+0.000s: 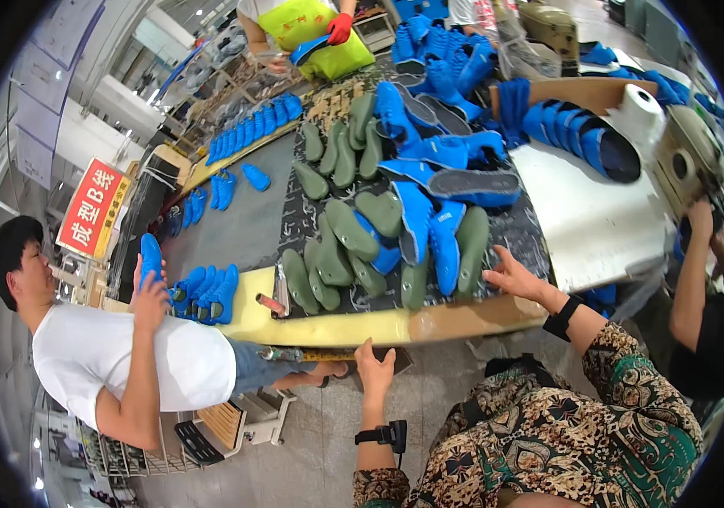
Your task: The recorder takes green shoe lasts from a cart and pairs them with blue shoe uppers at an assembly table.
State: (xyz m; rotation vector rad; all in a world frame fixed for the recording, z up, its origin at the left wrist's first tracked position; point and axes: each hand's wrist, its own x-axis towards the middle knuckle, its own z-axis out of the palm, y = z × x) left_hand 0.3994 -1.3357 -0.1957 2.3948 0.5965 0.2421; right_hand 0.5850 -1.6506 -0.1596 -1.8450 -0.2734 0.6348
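Observation:
My left hand (375,373) is held in front of the table edge, over the floor, with fingers apart and nothing in it. My right hand (516,276) reaches over the near edge of the table, its fingers spread and empty. Just left of its fingertips lies a green shoe last (473,250). Beside that last is a blue shoe upper (446,245), and another green last (414,285) sits partly under the blue uppers. Several more green lasts (350,229) are spread to the left. A pile of blue uppers with grey soles (474,186) covers the middle.
The table has a padded yellow-and-tan edge (337,328). At left a person in a white shirt (138,372) holds a blue shoe beside a belt (252,222). Across, a red-gloved person (341,30) holds another. A sewing machine (692,157) stands right, near another person's arm (690,271).

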